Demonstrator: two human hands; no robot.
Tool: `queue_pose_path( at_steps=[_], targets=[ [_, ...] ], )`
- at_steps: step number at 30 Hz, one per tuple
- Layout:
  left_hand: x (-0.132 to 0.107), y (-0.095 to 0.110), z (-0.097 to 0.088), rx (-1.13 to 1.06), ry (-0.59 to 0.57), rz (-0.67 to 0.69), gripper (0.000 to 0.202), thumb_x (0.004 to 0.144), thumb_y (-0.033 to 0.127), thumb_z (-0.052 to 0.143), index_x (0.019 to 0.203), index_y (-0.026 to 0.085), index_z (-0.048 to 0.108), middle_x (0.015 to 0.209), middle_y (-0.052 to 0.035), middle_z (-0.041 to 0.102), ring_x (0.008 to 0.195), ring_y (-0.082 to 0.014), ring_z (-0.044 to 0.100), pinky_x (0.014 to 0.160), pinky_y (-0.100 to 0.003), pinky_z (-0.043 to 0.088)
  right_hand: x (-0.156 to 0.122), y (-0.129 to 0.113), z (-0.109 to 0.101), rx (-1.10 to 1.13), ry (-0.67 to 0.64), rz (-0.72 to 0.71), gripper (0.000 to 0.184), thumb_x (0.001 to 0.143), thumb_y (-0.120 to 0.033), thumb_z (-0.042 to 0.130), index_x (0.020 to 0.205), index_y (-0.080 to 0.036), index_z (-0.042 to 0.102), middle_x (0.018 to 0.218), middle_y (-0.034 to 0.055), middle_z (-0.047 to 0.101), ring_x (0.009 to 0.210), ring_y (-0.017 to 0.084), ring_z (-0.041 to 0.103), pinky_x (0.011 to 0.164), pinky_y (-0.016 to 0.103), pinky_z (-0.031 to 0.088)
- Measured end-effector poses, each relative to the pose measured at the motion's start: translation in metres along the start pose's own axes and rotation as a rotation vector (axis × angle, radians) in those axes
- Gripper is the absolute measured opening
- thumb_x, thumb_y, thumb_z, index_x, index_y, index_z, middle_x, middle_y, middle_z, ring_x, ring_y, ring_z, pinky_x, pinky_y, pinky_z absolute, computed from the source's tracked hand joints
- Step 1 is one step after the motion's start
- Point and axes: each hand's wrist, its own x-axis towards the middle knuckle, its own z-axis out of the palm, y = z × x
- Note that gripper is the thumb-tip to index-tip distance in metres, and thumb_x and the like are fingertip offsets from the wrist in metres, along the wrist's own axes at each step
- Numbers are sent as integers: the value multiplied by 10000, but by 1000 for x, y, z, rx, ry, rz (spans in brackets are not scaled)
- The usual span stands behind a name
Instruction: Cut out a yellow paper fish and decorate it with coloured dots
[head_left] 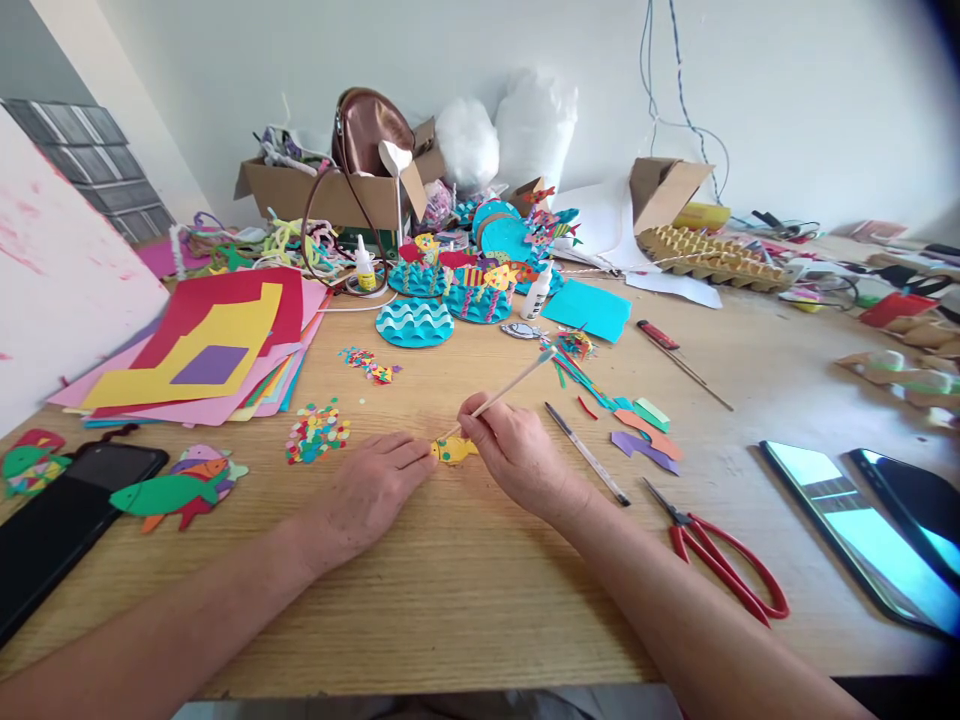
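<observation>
A yellow paper fish [452, 450] with green dots lies flat on the wooden table between my hands. My left hand [379, 485] rests flat, palm down, its fingertips touching the fish's left end. Pinched in my right hand [517, 450] is a thin wooden cotton swab [517, 380]; its lower end meets the fish and its whitish tip points up and away. My right fingers cover part of the fish's tail. Left of my left hand is a pile of small coloured paper dots [318, 432]. A pen [587, 453] lies to the right of my right hand.
Red-handled scissors [720, 560] and two phones [855, 530] lie at right. At left are foam sheets [187, 345], fish cutouts [176, 492] and a black phone [67, 530]. Behind stand glue bottles [537, 292], blue wave pieces [415, 323] and a cardboard box [322, 195].
</observation>
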Motion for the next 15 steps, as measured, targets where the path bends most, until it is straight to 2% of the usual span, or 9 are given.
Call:
queue_pose_path(
  at_steps=[15],
  targets=[
    [1,-1,1,-6,2,9,347,934,179,264,991,122,601,979,-68,655,900,-183,561,765,-318,493,-1,1,3,-10,15,-8,157,890,-210,355,798,-192,481,671,18,591,614,137,563,586,222,386]
  ],
)
